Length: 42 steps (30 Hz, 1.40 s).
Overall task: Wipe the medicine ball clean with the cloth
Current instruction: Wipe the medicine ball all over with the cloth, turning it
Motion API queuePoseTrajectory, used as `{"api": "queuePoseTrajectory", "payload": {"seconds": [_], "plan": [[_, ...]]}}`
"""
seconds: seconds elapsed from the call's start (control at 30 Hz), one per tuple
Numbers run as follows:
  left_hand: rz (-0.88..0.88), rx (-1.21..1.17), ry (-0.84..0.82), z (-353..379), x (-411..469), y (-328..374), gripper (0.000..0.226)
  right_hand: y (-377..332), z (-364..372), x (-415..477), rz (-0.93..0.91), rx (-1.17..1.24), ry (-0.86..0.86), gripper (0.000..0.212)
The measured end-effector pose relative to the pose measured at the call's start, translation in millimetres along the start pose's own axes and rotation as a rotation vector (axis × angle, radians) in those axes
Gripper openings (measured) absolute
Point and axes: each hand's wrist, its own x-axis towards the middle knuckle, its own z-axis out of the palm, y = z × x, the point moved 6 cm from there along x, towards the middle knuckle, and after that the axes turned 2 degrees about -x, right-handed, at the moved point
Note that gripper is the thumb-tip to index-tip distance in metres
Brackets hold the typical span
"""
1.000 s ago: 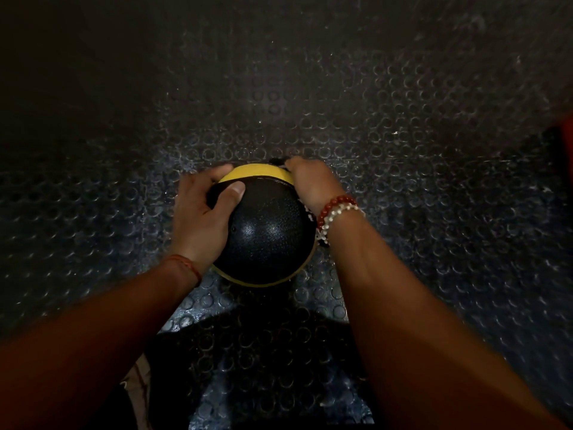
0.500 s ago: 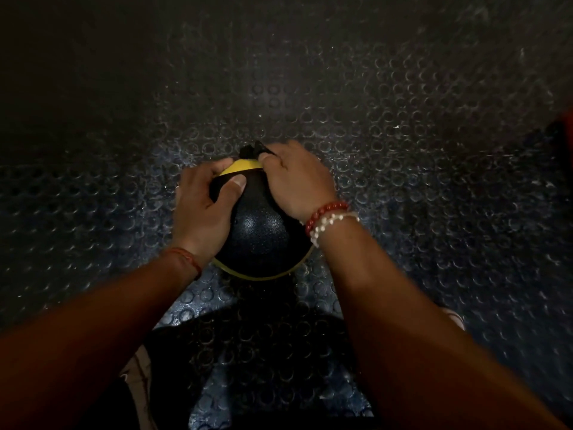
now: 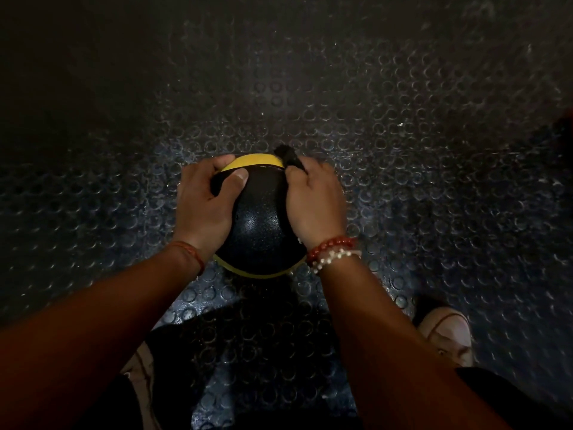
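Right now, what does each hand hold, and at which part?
The left hand grips the black-and-yellow textured medicine ball by its upper left side. The right hand holds a dark bunched cloth, mostly hidden inside it, one end sticking out.

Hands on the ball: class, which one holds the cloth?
The right hand, the one with beaded bracelets, pinches the dark cloth at the ball's far edge; the left hand only grips the ball.
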Motion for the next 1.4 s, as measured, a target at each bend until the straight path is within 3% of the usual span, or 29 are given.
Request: {"api": "queuePoseTrajectory", "payload": {"seconds": [0.1, 0.2, 0.43, 0.53, 0.67, 0.83, 0.93, 1.17, 1.27, 1.37, 1.4], "plan": [[0.021, 0.005, -0.015, 1, -1, -1, 0.032, -19, -2, 3, -0.179, -0.096, 0.006, 0.031], [0.024, 0.006, -0.016, 0, -2, -3, 0.039, -23, 1, 20, -0.213, -0.086, -0.099, 0.029], [-0.009, -0.033, 0.004, -1, 2, -5, 0.03, 9, 4, 44, 0.143, 0.168, -0.277, 0.03], [-0.021, -0.043, 0.015, -1, 1, -4, 0.032, 35, -3, 33, 0.303, 0.316, -0.17, 0.032], [-0.025, -0.031, 0.011, -1, 2, -4, 0.033, 46, 6, -2, 0.305, 0.414, 0.096, 0.033], [0.012, -0.014, 0.011, -3, -1, -4, 0.027, 7, -2, -10, -0.068, 0.129, 0.126, 0.032], [0.012, -0.013, -0.005, -2, -3, -4, 0.026, 0, 0, 5, -0.149, 0.085, 0.017, 0.027], [-0.007, -0.028, -0.008, -3, -3, -6, 0.03, 35, 3, 31, 0.312, 0.341, -0.183, 0.032], [-0.042, -0.052, 0.001, -2, -4, -9, 0.036, 55, 3, 17, 0.476, 0.348, -0.171, 0.036], [-0.131, -0.138, -0.009, -1, -2, -9, 0.058, 64, 7, 7, 0.58, 0.418, -0.165, 0.037], [-0.131, -0.194, -0.023, -1, 0, -7, 0.053, 64, 7, 7, 0.597, 0.43, -0.145, 0.035]]}}
